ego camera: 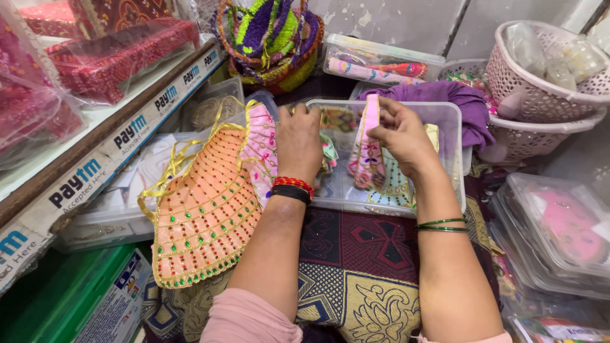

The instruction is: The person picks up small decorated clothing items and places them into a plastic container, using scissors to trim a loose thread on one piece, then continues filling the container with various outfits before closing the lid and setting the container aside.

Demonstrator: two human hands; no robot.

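Both hands are down in the clear plastic box that sits on the patterned cloth in front of the person. The left hand lies flat, fingers together and pressed down on the small embroidered pieces at the box's left side; I cannot tell whether it grips any one of them. The right hand is pinched shut on a narrow pink embroidered piece, holding it upright near the middle of the box, its lower end touching the other pieces there.

The sorting looks only partly done, to my eye. Several little garments already lie in the box, stacked loosely along its floor. Outside it, leaning against the box's left wall, a peach beaded skirt with gold trim is spread open, and a pink frilled one is tucked just behind it; neither is in the box. A purple cloth hangs over the box's far right corner.

Around them: a lidded clear container by the far wall, a pink lattice basket at the right, stacked lidded trays at the near right, and a woven striped basket beyond the box.
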